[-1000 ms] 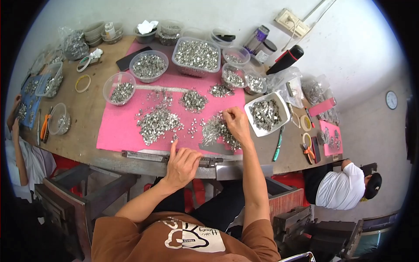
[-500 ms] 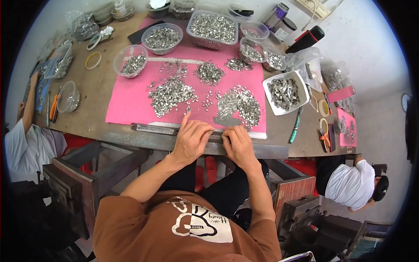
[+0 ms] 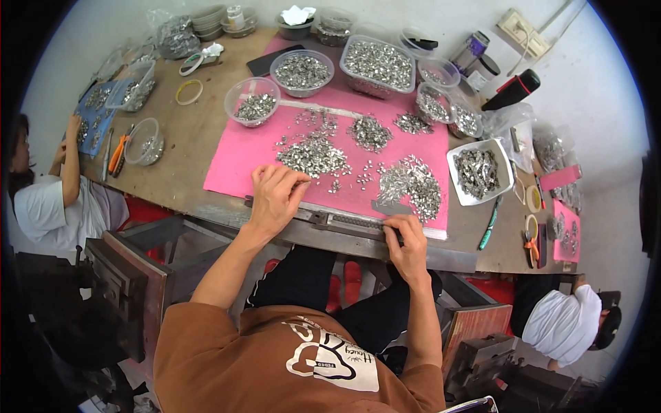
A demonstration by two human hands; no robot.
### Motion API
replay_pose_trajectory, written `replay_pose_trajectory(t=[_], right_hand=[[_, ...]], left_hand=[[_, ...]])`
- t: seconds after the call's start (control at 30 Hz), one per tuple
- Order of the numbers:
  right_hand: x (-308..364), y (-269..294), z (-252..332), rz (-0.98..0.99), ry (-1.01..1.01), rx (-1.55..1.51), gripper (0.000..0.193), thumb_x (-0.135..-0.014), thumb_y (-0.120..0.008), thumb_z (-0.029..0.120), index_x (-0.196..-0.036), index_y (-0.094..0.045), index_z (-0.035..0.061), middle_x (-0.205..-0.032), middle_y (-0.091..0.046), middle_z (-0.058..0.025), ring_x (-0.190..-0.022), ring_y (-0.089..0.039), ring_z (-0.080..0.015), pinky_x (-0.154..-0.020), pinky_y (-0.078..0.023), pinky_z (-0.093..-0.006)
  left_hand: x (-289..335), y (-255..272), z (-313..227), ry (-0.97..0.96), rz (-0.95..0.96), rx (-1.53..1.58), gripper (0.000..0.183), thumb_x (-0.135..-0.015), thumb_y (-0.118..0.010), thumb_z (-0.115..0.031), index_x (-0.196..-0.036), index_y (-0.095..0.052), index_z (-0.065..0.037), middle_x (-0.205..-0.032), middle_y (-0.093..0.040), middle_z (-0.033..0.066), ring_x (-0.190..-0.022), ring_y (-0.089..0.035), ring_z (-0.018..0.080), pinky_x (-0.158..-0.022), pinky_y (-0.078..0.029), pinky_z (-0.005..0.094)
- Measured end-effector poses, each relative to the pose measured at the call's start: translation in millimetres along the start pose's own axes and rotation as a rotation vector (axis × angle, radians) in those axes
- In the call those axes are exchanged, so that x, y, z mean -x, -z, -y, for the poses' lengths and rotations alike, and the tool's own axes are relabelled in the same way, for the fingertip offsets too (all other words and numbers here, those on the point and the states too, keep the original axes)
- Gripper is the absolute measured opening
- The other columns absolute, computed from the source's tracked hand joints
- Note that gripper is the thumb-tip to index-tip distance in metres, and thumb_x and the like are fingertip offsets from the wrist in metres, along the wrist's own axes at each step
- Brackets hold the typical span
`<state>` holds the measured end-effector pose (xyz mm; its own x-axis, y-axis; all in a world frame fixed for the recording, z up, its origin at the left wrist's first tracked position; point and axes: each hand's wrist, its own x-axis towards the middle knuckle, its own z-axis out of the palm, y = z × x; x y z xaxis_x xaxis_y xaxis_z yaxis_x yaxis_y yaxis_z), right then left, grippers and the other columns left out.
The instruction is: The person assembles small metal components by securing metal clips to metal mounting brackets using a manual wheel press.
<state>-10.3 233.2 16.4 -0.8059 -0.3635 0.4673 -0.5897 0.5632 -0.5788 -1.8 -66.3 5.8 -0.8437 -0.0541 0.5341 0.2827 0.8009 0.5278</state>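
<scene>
My left hand (image 3: 277, 196) is over the near edge of the pink mat (image 3: 224, 168), beside the left pile of small silver metal pieces (image 3: 313, 157). Its fingers are bent, with thumb and forefinger close together; anything between them is too small to make out. Along the table's front edge lies a narrow metal bar (image 3: 354, 223) with a row of small parts in its channel. My right hand (image 3: 406, 241) grips the bar's right end between thumb and fingers. A flat grey plate (image 3: 391, 208) lies just beyond it, by the right pile (image 3: 420, 184).
Clear tubs of metal pieces (image 3: 377, 63) line the back of the mat. A white dish (image 3: 509, 180) of darker pieces stands right, near a green-handled tool (image 3: 490, 224). Orange-handled pliers (image 3: 118, 153) lie left. One person (image 3: 62, 199) sits left, another (image 3: 561, 320) right.
My left hand has left the bar and moved left and away from me toward the left pile, uncovering the bar's channel. My right hand stays at the bar. The whole view has shifted.
</scene>
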Motion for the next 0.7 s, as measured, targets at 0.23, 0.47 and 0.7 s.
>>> replay_pose_trajectory(t=[0.23, 0.47, 0.7], right_hand=[[-51.0, -46.9, 22.8, 0.053, 0.201, 0.023, 0.016, -0.084, -0.07, -0.001, -0.099, -0.071, 0.006, -0.092, -0.062, -0.0091, -0.09, -0.059, -0.0283, -0.08, -0.044, -0.0411], [-77.3, -87.6, 19.3, 0.177, 0.337, 0.22, 0.012, -0.083, -0.066, 0.005, -0.094, -0.07, 0.0058, -0.088, -0.055, -0.0099, -0.09, -0.053, -0.0281, -0.079, -0.041, -0.0413], [-70.5, -75.8, 15.5, 0.141, 0.317, 0.252, 0.007, -0.083, -0.069, 0.007, -0.09, -0.066, 0.0059, -0.086, -0.057, -0.0097, -0.088, -0.055, -0.0284, -0.079, -0.04, -0.0419]], left_hand=[[-12.6, -16.1, 7.3, -0.106, 0.111, -0.024, 0.009, -0.086, -0.076, -0.016, -0.093, -0.071, -0.013, -0.088, -0.062, -0.0002, -0.092, -0.057, 0.0208, -0.098, -0.032, 0.0473], [-16.3, -22.5, 12.0, -0.172, 0.156, -0.131, 0.01, -0.086, -0.074, -0.015, -0.093, -0.069, -0.012, -0.093, -0.06, 0.002, -0.097, -0.055, 0.0222, -0.098, -0.033, 0.0492], [-6.1, -15.0, -6.0, -0.212, 0.149, 0.024, 0.007, -0.089, -0.069, -0.01, -0.095, -0.065, -0.01, -0.093, -0.06, 0.003, -0.095, -0.056, 0.0238, -0.097, -0.033, 0.0467]])
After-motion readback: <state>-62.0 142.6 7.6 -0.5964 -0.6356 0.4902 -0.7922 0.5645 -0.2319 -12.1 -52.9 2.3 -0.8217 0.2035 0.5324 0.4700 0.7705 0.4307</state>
